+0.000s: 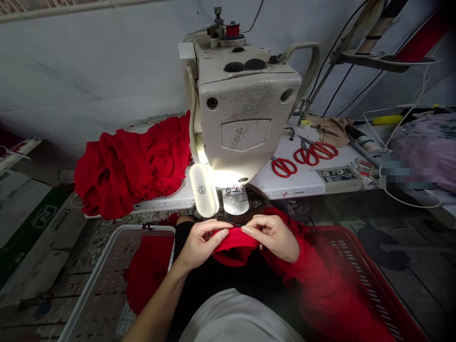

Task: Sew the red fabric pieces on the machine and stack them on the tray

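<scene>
Between my two hands a piece of red fabric is stretched by its upper edge, just in front of the sewing machine. My left hand pinches the edge's left end between thumb and fingers. At the right end, my right hand grips the same edge, thumb on top. More red cloth drapes over and around my right forearm, blurred toward the bottom. The metal sewing plate under the machine head lies slightly beyond my fingers, lit by a lamp. The fabric is apart from the needle area.
A heap of red fabric lies left of the machine. Red-handled scissors and a small parts tray rest on the right. A white basket with red cloth stands at left, a red basket at right. Thread cones stand behind.
</scene>
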The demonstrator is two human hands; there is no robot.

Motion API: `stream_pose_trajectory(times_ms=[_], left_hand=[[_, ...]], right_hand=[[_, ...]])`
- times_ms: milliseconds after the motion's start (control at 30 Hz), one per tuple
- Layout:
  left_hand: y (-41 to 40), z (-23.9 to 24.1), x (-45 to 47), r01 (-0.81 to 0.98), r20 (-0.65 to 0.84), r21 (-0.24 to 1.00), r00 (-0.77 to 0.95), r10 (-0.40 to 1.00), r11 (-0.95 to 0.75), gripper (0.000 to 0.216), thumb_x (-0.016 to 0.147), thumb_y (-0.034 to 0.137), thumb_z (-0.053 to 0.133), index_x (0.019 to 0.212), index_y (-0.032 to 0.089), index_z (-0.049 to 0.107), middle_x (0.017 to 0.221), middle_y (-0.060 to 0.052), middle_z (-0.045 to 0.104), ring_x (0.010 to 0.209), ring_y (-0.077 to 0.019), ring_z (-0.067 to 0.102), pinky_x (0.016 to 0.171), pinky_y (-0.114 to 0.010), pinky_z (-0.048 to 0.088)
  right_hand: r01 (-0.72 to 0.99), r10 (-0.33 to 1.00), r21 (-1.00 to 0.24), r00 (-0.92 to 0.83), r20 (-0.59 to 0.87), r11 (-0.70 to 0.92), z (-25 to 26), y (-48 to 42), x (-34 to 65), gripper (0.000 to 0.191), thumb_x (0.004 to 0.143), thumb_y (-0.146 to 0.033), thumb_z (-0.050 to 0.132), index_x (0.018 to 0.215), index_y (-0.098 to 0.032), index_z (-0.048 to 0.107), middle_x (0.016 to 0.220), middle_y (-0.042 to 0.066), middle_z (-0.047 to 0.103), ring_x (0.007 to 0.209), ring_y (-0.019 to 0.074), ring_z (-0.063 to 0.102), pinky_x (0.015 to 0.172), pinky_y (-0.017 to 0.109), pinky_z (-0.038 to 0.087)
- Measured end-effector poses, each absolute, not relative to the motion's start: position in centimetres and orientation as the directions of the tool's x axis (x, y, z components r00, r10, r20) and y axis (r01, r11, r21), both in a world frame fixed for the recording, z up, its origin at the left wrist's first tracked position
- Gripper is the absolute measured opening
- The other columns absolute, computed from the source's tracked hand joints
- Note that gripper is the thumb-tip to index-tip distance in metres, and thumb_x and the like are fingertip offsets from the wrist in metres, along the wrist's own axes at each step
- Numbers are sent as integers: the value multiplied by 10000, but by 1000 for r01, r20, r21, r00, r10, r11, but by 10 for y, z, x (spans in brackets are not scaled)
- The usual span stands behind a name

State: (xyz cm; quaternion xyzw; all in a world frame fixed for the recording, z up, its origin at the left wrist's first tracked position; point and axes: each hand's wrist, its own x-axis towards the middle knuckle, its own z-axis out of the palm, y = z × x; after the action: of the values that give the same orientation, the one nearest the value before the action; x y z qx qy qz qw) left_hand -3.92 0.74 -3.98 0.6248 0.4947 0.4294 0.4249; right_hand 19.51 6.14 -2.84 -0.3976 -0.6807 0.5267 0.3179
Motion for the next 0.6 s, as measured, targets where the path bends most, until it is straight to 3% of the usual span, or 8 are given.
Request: stream_pose_trajectory(times_ms=[100, 233, 333, 467, 600], left_hand=[[11, -32, -40, 378, 284, 864, 180, 942, -333, 226, 1008, 236, 595, 1053, 152, 800, 874, -83, 746, 755, -163, 653, 712, -266, 502], [18, -27, -39, 403, 329, 848, 111, 938, -345, 203, 1006, 230, 596, 980, 153, 781, 903, -73, 770, 811, -180, 699, 794, -282, 527], [29, -24, -35, 363, 263, 902, -30, 964, -234, 209, 966, 306, 658, 880, 151, 768, 867, -62, 770, 809, -196, 704, 801, -297, 540], [45, -17, -32, 265, 149, 959, -156, 976, -104, 263, 880, 400, 742, 794, 155, 700, 742, -46, 708, 696, -193, 650, 656, -296, 532], [62, -13, -31, 250, 182, 959, -167, 969, -137, 240, 886, 404, 733, 846, 179, 660, 730, -38, 663, 644, -182, 616, 625, -303, 512]], right_hand=[[262, 881, -903, -423, 210, 341, -12, 58, 192, 241, 942, -343, 689, 807, -181, 804, 688, 39, 662, 604, 160, 577, 560, 291, 444], [316, 885, -845, -329, 329, 431, 2, 63, 187, 237, 941, -332, 693, 771, -195, 785, 673, 39, 658, 600, 171, 576, 592, 318, 447], [282, 917, -886, -266, 296, 368, 3, 74, 185, 240, 905, -348, 729, 726, -192, 760, 659, 34, 671, 603, 175, 587, 606, 316, 462], [188, 962, -959, -210, 174, 214, -2, 90, 186, 273, 840, -400, 787, 686, -179, 742, 615, 24, 685, 571, 165, 571, 573, 297, 463], [110, 982, -990, -177, 65, 86, -11, 102, 188, 318, 828, -457, 796, 704, -167, 751, 534, -9, 613, 467, 124, 474, 456, 260, 382]])
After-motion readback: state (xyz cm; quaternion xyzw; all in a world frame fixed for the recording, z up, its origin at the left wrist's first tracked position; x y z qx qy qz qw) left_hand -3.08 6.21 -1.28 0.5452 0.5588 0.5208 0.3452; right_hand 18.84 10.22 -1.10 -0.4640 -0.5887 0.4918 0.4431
